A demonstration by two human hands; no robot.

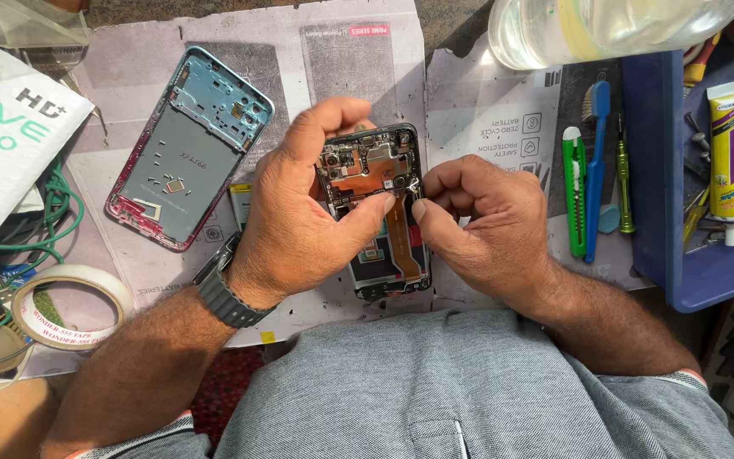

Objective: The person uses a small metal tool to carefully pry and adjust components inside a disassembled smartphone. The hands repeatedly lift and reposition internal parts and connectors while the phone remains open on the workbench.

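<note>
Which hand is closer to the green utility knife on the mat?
Right. The right hand lies just left of the green utility knife, not touching it; the left hand is farther off, beyond the opened phone both hands hold.

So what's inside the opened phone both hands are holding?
The opened phone shows copper-coloured shielding, an orange flex ribbon and camera modules near the top. The left hand and right hand cover its side edges.

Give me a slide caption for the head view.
Left hand grips an opened phone; right hand pinches at its edge.
</note>
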